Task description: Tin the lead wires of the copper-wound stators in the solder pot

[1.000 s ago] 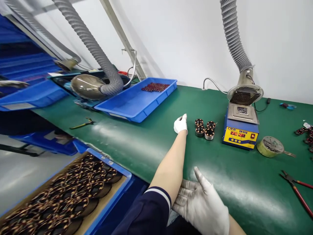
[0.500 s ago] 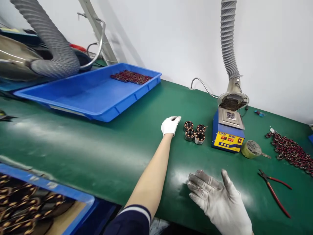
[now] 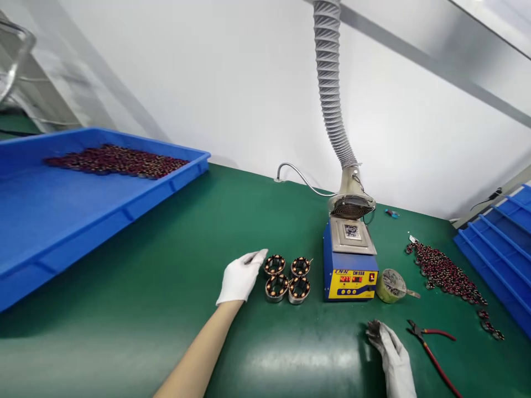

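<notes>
Several motor stators point(image 3: 276, 287), metal rings with dark inner poles and copper-coloured windings, stand close together on the green bench. A short wire end sticks out from the back right one. My left hand point(image 3: 239, 278), in a white glove, is beside the back left stator. Its fingers are pressed together with the tips at that ring's edge; what lies between them is hidden. My right hand point(image 3: 389, 351), gloved with blackened fingertips, hovers low over the bench left of the red-handled pliers point(image 3: 429, 354). Its fingers are curled in, and nothing shows in them.
A blue solder pot point(image 3: 352, 271) with a lit display stands beneath an extraction hose point(image 3: 329, 83). To its right are a small tub point(image 3: 388, 296) with a flat stick and a pile of small wound parts point(image 3: 443, 271). Blue trays point(image 3: 161, 190) flank the bench.
The view has swung right and forward. My left hand has come up to the stators, which stand as before. My right hand has turned over from an open palm, and its fingers have curled.
</notes>
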`<state>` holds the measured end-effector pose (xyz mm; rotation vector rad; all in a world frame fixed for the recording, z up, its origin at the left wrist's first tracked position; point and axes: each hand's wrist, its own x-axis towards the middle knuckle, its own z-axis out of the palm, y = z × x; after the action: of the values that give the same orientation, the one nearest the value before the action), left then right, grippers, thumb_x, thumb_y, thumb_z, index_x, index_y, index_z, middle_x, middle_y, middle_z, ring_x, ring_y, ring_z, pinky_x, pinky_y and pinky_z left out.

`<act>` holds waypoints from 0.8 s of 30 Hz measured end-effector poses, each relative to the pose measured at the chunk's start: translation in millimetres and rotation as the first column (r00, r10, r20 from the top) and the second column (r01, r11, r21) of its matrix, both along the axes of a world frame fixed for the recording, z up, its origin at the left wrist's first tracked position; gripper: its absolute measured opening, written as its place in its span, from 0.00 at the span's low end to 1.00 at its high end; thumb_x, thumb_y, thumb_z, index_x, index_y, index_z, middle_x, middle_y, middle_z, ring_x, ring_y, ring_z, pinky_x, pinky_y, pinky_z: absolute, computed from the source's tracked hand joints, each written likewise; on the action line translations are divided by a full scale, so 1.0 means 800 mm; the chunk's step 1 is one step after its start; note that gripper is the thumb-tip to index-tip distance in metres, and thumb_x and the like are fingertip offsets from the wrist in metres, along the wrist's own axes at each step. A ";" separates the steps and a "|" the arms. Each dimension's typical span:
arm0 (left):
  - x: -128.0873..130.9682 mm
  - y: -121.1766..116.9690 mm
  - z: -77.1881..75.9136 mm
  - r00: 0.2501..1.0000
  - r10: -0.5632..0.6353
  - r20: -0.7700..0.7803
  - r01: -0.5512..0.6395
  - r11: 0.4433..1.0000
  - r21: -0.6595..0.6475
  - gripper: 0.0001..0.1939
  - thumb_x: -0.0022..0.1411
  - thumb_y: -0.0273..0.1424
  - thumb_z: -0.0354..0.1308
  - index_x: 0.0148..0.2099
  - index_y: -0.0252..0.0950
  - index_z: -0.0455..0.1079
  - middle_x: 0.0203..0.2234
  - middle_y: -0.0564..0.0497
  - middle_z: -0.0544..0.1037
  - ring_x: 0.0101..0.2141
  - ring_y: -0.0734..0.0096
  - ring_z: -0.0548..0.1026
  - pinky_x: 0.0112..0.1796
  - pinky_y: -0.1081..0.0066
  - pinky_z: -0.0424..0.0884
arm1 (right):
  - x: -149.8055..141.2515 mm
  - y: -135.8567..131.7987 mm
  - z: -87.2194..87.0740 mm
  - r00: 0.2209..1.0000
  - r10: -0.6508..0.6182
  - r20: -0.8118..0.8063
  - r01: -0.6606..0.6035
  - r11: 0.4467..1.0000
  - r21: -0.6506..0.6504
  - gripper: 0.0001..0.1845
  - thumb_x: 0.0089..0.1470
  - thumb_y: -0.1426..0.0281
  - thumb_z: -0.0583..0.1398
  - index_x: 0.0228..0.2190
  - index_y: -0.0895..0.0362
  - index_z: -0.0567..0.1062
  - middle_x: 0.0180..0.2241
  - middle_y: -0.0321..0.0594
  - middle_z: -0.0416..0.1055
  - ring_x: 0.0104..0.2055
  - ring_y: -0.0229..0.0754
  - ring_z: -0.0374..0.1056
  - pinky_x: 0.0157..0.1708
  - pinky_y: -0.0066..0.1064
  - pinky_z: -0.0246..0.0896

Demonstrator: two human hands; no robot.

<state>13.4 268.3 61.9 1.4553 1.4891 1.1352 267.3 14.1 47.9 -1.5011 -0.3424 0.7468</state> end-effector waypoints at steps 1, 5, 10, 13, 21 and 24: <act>0.002 0.002 0.002 1.000 0.009 0.013 -0.009 1.000 -0.008 0.24 0.45 0.49 0.50 0.34 0.36 0.72 0.34 0.48 0.77 0.42 0.57 0.71 0.43 0.68 0.67 | 0.004 -0.003 -0.008 0.998 -0.023 0.051 0.024 1.000 -0.016 0.25 0.36 0.54 0.65 0.33 0.58 0.75 0.36 0.44 0.75 0.39 0.50 0.71 0.45 0.39 0.63; 0.001 -0.002 0.011 0.998 -0.046 0.038 0.048 0.998 -0.043 0.24 0.41 0.50 0.52 0.33 0.37 0.72 0.33 0.49 0.77 0.41 0.56 0.72 0.43 0.67 0.67 | 0.024 -0.008 -0.016 0.970 -0.102 0.220 0.115 0.992 -0.049 0.28 0.38 0.54 0.63 0.40 0.58 0.72 0.38 0.43 0.74 0.40 0.48 0.69 0.41 0.35 0.64; 0.001 -0.008 0.014 0.995 -0.099 0.019 0.099 0.995 -0.027 0.31 0.39 0.53 0.54 0.42 0.40 0.70 0.38 0.48 0.75 0.42 0.54 0.71 0.46 0.61 0.65 | 0.086 -0.008 0.037 0.852 -0.298 0.431 0.358 0.932 -0.064 0.38 0.44 0.51 0.58 0.53 0.53 0.59 0.47 0.44 0.67 0.40 0.47 0.68 0.36 0.35 0.64; 0.013 -0.005 0.015 0.977 -0.211 0.036 0.211 0.977 0.007 0.34 0.41 0.55 0.53 0.48 0.42 0.67 0.46 0.49 0.70 0.48 0.56 0.67 0.52 0.62 0.58 | 0.125 0.002 0.072 0.751 -0.150 0.644 0.372 0.901 -0.224 0.36 0.43 0.50 0.57 0.52 0.52 0.62 0.44 0.45 0.68 0.44 0.52 0.65 0.40 0.40 0.59; 0.037 -0.007 0.025 0.833 -0.457 0.311 0.510 0.853 -0.111 0.36 0.34 0.62 0.57 0.41 0.43 0.71 0.43 0.51 0.73 0.48 0.55 0.66 0.53 0.64 0.58 | 0.160 0.043 0.075 0.833 0.137 0.537 0.058 0.942 -0.331 0.19 0.39 0.55 0.59 0.29 0.57 0.73 0.22 0.39 0.71 0.20 0.41 0.63 0.19 0.31 0.55; 0.041 -0.010 0.034 0.844 -0.440 0.307 0.498 0.855 -0.144 0.35 0.32 0.63 0.56 0.38 0.45 0.73 0.39 0.53 0.75 0.44 0.55 0.70 0.47 0.64 0.65 | 0.182 0.033 0.079 0.895 0.141 0.424 -0.021 0.961 -0.275 0.20 0.37 0.55 0.62 0.30 0.58 0.72 0.14 0.31 0.63 0.15 0.37 0.56 0.14 0.28 0.48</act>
<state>46.0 260.2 89.0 1.3539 0.9574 0.7916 412.5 40.5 111.4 -1.9222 -0.6726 0.5228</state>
